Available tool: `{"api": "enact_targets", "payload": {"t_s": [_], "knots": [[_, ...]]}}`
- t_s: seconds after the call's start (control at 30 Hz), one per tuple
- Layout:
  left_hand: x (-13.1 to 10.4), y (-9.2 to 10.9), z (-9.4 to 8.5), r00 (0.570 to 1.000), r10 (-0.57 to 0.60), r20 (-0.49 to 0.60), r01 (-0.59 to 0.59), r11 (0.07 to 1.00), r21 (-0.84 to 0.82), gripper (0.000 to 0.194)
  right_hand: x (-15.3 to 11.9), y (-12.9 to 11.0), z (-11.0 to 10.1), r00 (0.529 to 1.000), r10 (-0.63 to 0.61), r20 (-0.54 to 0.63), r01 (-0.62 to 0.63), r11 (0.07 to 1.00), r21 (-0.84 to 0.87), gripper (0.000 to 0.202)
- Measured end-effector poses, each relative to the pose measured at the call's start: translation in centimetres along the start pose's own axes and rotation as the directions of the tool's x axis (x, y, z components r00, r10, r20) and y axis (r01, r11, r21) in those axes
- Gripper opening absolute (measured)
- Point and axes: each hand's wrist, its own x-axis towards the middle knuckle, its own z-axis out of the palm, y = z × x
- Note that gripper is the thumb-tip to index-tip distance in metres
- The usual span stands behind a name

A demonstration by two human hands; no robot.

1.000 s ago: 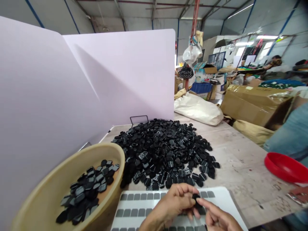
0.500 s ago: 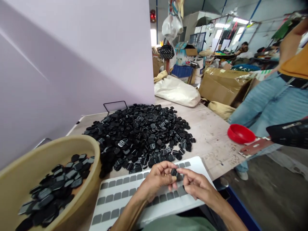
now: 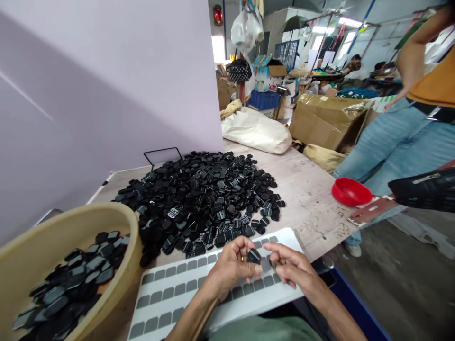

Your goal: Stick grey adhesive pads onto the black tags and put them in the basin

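Observation:
My left hand (image 3: 232,265) pinches a small black plastic piece (image 3: 253,256) between thumb and fingers, above a white sheet (image 3: 232,312) with rows of grey rounded stickers (image 3: 166,321). Close on its right, my right hand (image 3: 293,267) has its index finger stretched toward the piece. A loose grey sticker (image 3: 266,265) shows at the right thumb and seems pinched there; the fingers partly hide its edge. Beyond the sheet spreads a large heap of similar black pieces (image 3: 202,189).
A yellowish tub (image 3: 130,237) with more black pieces stands at the left. A red bowl (image 3: 351,192) sits near the table's right edge, by a person in jeans (image 3: 387,142). A white sack (image 3: 256,130) and a cardboard box (image 3: 323,121) lie farther back.
The left hand still holds the black piece, now turned to show a flatter face. My right fingertips have drawn away from it, and the grey sticker has risen between the hands. The view has shifted slightly.

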Motion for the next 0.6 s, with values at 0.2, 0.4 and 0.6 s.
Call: {"api": "enact_targets", "payload": {"t_s": [0.2, 0.4, 0.6], "knots": [[0.1, -0.2, 0.7, 0.997, 0.078, -0.021, -0.079, 0.996, -0.032, 0.051, -0.2, 0.1, 1.3, 0.918, -0.350, -0.186, 0.250, 0.876, -0.412, 0.025], [0.0, -0.1, 1.0, 0.997, 0.074, -0.019, -0.075, 0.996, -0.048, 0.055, 0.0, 0.7, 1.9, 0.862, -0.490, -0.128, 0.345, 0.753, -0.561, 0.023], [0.1, -0.3, 1.2, 0.997, 0.070, -0.045, -0.072, 0.996, -0.048, 0.057, -0.2, 1.0, 1.9, 0.859, -0.498, -0.119, 0.360, 0.753, -0.551, 0.024]]}}
